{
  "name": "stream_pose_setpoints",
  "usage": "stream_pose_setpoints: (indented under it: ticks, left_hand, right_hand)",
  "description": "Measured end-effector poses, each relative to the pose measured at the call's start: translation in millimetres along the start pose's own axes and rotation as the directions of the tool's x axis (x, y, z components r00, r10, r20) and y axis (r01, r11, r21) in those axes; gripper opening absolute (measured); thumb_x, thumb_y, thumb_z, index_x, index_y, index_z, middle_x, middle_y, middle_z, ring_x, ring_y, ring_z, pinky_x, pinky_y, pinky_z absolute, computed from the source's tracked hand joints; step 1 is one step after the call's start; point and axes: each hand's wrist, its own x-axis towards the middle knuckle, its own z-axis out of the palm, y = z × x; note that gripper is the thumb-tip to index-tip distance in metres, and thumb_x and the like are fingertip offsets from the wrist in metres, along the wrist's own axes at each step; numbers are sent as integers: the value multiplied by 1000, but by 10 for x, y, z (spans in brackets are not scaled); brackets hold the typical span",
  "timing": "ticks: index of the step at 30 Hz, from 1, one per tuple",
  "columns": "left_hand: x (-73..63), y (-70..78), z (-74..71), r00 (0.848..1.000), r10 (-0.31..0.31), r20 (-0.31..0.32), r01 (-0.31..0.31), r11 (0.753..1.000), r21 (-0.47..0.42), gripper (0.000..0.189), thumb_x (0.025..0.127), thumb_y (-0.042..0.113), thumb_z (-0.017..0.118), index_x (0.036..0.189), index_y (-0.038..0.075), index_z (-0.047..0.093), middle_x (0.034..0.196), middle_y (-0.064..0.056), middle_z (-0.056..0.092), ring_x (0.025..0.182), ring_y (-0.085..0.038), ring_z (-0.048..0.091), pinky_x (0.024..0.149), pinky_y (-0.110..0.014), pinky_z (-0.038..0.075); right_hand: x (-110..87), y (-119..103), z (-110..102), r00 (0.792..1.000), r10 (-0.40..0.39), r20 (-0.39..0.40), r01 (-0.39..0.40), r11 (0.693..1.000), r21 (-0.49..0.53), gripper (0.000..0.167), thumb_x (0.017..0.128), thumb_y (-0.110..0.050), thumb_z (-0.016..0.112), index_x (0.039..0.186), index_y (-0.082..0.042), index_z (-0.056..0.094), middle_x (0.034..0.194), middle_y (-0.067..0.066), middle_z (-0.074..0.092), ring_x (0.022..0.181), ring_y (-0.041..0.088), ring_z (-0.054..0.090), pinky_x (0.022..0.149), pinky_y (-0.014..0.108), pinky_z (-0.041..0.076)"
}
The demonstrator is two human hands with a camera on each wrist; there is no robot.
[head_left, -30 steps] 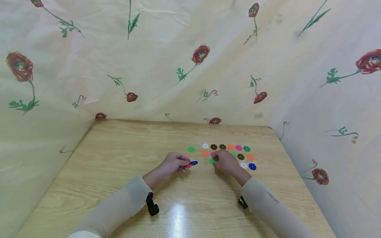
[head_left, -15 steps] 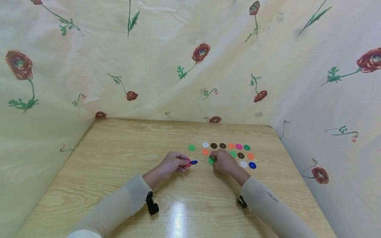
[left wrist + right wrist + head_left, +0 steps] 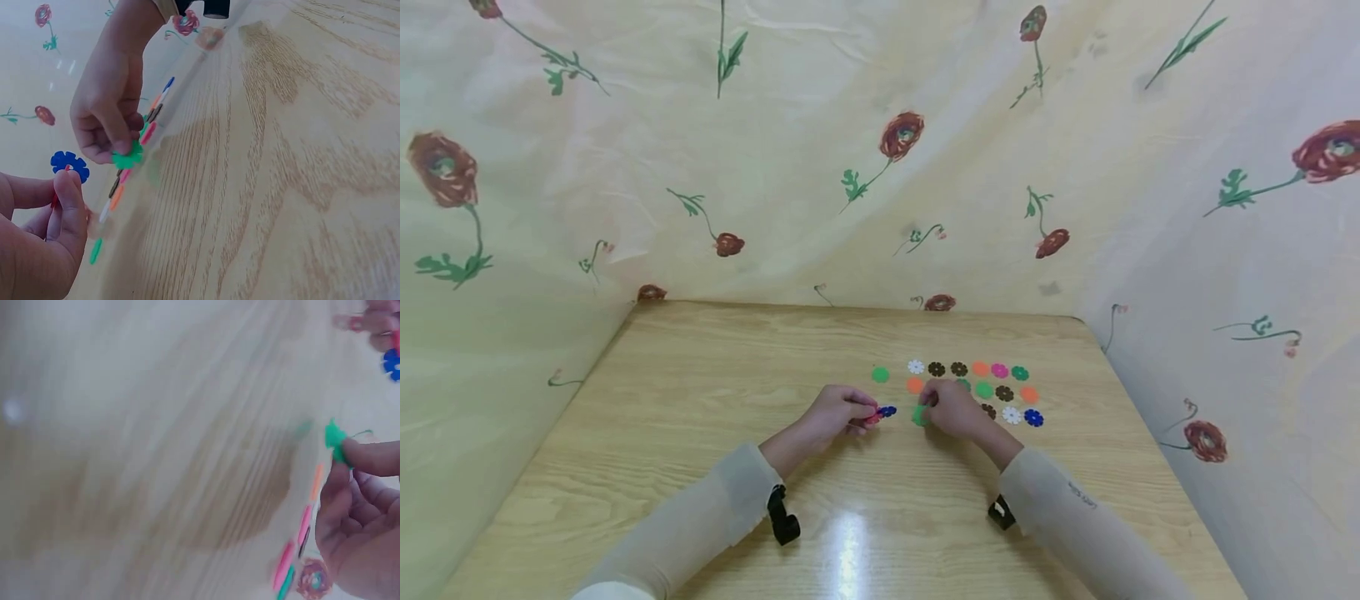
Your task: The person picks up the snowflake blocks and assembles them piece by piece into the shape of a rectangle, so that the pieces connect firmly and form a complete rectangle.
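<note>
My left hand (image 3: 835,410) holds a blue flower-shaped disc (image 3: 60,160) joined to a red flower disc (image 3: 872,417), pinched between thumb and fingers. In the left wrist view, most of the red piece hides behind the thumb. To the right, a bright green flower disc (image 3: 129,157) is pinched in my right hand (image 3: 953,408), held on edge between thumb and fingertips. It is lifted over the table, a short gap away from the blue disc.
Several flower discs lie in rough rows on the wooden table (image 3: 700,367), among them a white one (image 3: 915,367), a dark blue one (image 3: 1033,418) and a lone green one (image 3: 880,375) at the left. Flower-patterned cloth (image 3: 805,167) walls the back and sides.
My right hand has taken the green disc up from the rows and carried it slightly left, toward the left hand. The left hand stays in place with its joined discs.
</note>
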Motion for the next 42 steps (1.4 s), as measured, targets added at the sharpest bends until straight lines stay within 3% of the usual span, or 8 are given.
stream_pose_setpoints:
  ticks: [2, 5, 9, 17, 26, 35, 42]
  left_hand:
    - [1, -11, -2, 1000, -8, -4, 8, 1000, 2, 15, 97, 0, 64, 109, -6, 68, 91, -15, 71, 75, -20, 68, 62, -24, 58]
    - [8, -14, -3, 1000, -13, -9, 13, 1000, 7, 14, 97, 2, 64, 108, -6, 68, 90, -15, 71, 74, -19, 68, 62, -24, 58]
    - [15, -11, -1, 1000, -13, -11, 13, 1000, 9, 14, 97, 3, 64, 108, -5, 68, 90, -14, 71, 73, -18, 67, 62, -24, 58]
    - [27, -36, 2, 1000, -14, -5, 14, 1000, 28, 16, 97, 3, 64, 110, -6, 68, 89, -13, 72, 71, -16, 67, 61, -23, 56]
    - [11, -24, 14, 1000, -8, -12, 8, 999, 46, 17, 97, 4, 65, 110, -6, 68, 90, -12, 72, 71, -15, 65, 60, -24, 56]
    - [18, -67, 32, 1000, -2, -18, 2, 1000, 27, 17, 96, 1, 64, 110, -9, 67, 87, -13, 72, 69, -15, 66, 60, -23, 56]
    - [26, -80, 65, 997, -7, -83, 3, 999, -48, 11, 94, -6, 65, 103, -10, 68, 86, -16, 73, 70, -15, 69, 67, -27, 61]
  right_hand:
    - [-24, -36, 6, 1000, 22, 21, -25, 984, 177, 10, 87, 0, 73, 95, -5, 68, 85, 5, 64, 76, 18, 59, 68, 30, 54]
    - [-51, -76, 2, 997, 46, 65, -67, 920, 386, 9, 91, -4, 71, 99, -2, 69, 86, 9, 65, 74, 20, 60, 66, 30, 54]
    - [-70, -101, 6, 993, 61, 105, -106, 854, 509, 13, 93, -7, 69, 104, 0, 68, 90, 11, 67, 77, 22, 61, 68, 30, 53]
    - [-108, -116, 37, 986, 66, 150, -144, 789, 597, 16, 94, -7, 68, 107, 2, 67, 93, 12, 67, 79, 21, 64, 69, 30, 56]
    - [-96, -107, 67, 986, 76, 149, -155, 751, 641, 18, 96, -4, 63, 111, 6, 64, 94, 13, 66, 79, 21, 63, 69, 29, 57]
    - [-103, -130, 102, 989, 34, 144, -121, 746, 655, 17, 95, -1, 65, 109, 9, 65, 92, 15, 67, 78, 20, 66, 70, 29, 59]
    - [-82, -134, 154, 994, 46, 102, -103, 742, 663, 18, 94, -2, 69, 106, 10, 67, 88, 12, 68, 73, 17, 65, 67, 26, 59]
